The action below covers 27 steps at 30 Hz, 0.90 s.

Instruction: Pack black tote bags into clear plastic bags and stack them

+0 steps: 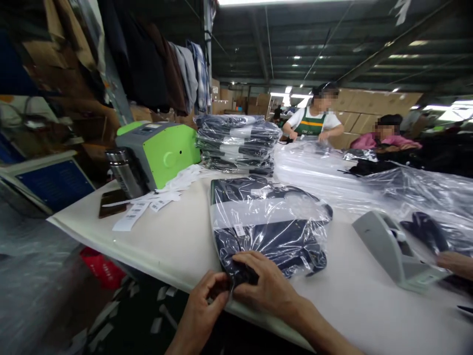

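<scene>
A folded navy garment with a pale band lies flat in a clear plastic bag (273, 241) near the table's front edge. A small white tag (239, 230) shows through the plastic. My left hand (202, 305) pinches the near left corner of the bag, thumb and fingers together. Close beside it, my right hand (264, 286) is curled over the same corner, with its fingers on top and the thumb at the edge. What lies directly under those fingertips is partly hidden.
Behind the bag stands a stack of bagged garments (238, 145). A green and grey machine (170, 153), steel flask (125, 172), phone (111, 204) and printed labels (131, 217) are at left. At right are a grey tape dispenser (388, 251) and another person's hand (458, 264).
</scene>
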Motion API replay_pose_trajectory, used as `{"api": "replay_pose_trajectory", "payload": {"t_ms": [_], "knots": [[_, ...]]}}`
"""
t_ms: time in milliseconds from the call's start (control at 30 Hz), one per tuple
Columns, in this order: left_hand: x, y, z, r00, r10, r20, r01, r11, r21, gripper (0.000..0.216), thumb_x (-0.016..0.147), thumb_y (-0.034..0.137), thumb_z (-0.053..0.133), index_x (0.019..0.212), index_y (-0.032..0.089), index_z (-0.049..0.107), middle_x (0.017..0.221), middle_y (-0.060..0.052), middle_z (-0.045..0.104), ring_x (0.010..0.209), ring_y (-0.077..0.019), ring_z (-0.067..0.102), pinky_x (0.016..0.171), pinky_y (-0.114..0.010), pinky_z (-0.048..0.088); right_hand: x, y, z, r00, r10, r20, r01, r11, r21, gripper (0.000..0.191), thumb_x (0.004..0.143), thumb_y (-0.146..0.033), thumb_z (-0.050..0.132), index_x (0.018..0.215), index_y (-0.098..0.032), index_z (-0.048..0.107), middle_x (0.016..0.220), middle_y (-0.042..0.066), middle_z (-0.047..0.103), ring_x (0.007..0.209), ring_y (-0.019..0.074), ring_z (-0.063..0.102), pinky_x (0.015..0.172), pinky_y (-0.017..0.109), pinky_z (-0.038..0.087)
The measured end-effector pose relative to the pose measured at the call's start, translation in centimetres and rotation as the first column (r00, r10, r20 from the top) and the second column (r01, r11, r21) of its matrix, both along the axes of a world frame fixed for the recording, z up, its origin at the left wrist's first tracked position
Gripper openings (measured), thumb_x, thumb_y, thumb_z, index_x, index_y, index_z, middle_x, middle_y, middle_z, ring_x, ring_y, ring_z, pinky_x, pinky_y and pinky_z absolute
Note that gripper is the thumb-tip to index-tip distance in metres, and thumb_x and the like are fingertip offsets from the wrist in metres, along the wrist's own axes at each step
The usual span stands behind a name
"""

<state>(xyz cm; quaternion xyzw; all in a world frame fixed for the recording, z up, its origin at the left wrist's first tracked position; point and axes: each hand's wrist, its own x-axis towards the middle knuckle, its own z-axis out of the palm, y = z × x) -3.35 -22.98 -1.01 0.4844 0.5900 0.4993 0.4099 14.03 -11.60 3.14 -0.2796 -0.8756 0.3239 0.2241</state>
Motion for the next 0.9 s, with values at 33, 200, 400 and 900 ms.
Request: {"api": "replay_pose_trajectory", "payload": {"t_ms": [33, 200, 400, 900], "knots": [[0.1, 0.1, 0.2, 0.998, 0.001, -0.060, 0.000, 1.000, 0.024, 0.021, 0.085, 0.033, 0.062, 0.101, 0.021, 0.068, 0.094, -0.003, 0.065, 0.088, -0.0208, 0.062, 0.080, -0.029, 0.047, 0.1, 0.1, -0.1, 1.000, -0.006, -0.004, 0.006, 1.000, 0.001, 0.060, 0.069, -0.015, 0.081, 0.126, -0.019, 0.065, 0.126, 0.009, 0.066, 0.118, 0.0249, 0.060, 0.104, 0.042, 0.048], [0.0, 0.2, 1.1, 0.981, -0.052, -0.187, 0.049, 0.999, -0.020, 0.024, 0.077, 0.029, 0.069, 0.100, 0.022, 0.069, 0.091, -0.002, 0.062, 0.084, -0.0201, 0.060, 0.077, -0.029, 0.045, 0.3, 0.0, -1.6, 0.997, -0.016, -0.079, 0.022, 0.996, 0.081, 0.051, 0.071, -0.012, 0.070, 0.122, -0.020, 0.067, 0.117, 0.008, 0.071, 0.109, 0.0231, 0.065, 0.097, 0.038, 0.052], [0.7, 0.8, 0.6, 0.965, 0.027, -0.259, -0.037, 0.999, -0.034, 0.010, 0.085, 0.031, 0.060, 0.086, 0.022, 0.064, 0.083, 0.000, 0.064, 0.079, -0.0184, 0.060, 0.075, -0.029, 0.043, 0.5, -0.1, -3.9, 0.980, -0.050, -0.194, 0.089, 0.977, 0.196, 0.041, 0.079, -0.015, 0.061, 0.119, -0.021, 0.068, 0.111, 0.008, 0.074, 0.101, 0.0214, 0.070, 0.093, 0.033, 0.056], [2.3, 3.4, 0.0, 0.820, 0.305, 0.484, -0.181, 0.941, -0.286, 0.082, 0.049, 0.052, 0.087, 0.109, 0.026, 0.037, 0.089, -0.005, 0.073, 0.082, -0.0289, 0.073, 0.073, -0.041, 0.060, 0.8, -0.7, -2.2, 0.969, 0.035, -0.243, 0.039, 0.955, 0.294, 0.027, 0.094, -0.023, 0.057, 0.119, -0.027, 0.068, 0.108, 0.007, 0.075, 0.099, 0.0241, 0.071, 0.090, 0.037, 0.059]]}}
